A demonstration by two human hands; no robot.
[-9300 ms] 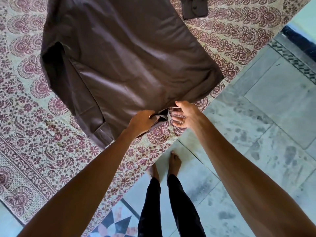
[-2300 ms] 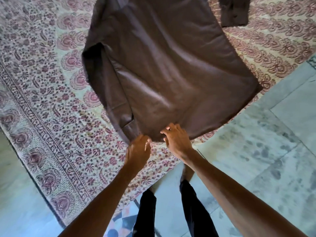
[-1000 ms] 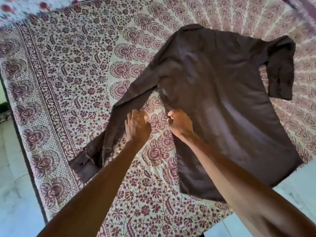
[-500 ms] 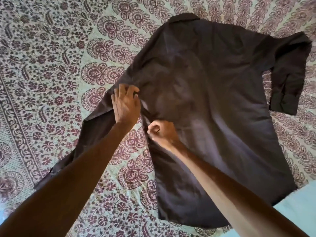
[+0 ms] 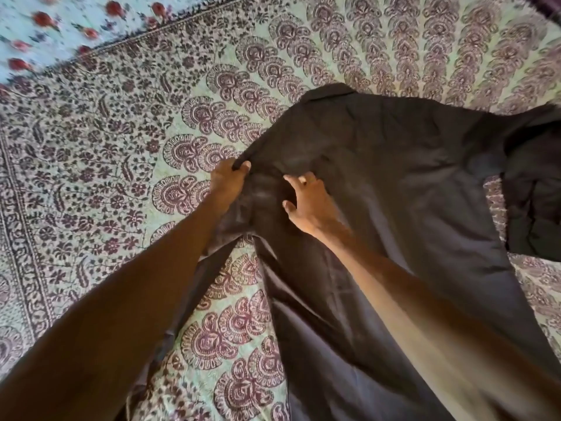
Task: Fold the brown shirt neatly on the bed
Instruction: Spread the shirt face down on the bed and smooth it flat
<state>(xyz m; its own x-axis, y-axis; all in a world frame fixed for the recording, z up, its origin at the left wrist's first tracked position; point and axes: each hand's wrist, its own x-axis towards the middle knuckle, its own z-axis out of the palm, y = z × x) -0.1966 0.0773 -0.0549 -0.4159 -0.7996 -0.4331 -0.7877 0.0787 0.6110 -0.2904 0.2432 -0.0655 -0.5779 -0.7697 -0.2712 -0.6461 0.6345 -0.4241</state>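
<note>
The brown shirt (image 5: 394, 183) lies back-up across the bed, collar toward the far side. My left hand (image 5: 228, 180) pinches the cloth at the shirt's left shoulder seam, fingers closed around a fold. My right hand (image 5: 309, 202) rests just right of it on the shirt's back, fingers spread and palm down. The left sleeve runs down under my left forearm and is mostly hidden. At the right edge, the right sleeve (image 5: 534, 189) lies bent downward.
The bed carries a patterned maroon and pale green bedspread (image 5: 127, 153). A second cloth with red flowers (image 5: 36, 28) shows at the far left corner. My two forearms cover much of the near part of the view.
My left hand moved up from the sleeve to the shoulder seam and closed on it. My right hand let go of the side seam, opened, and now lies flat on the shirt's back.
</note>
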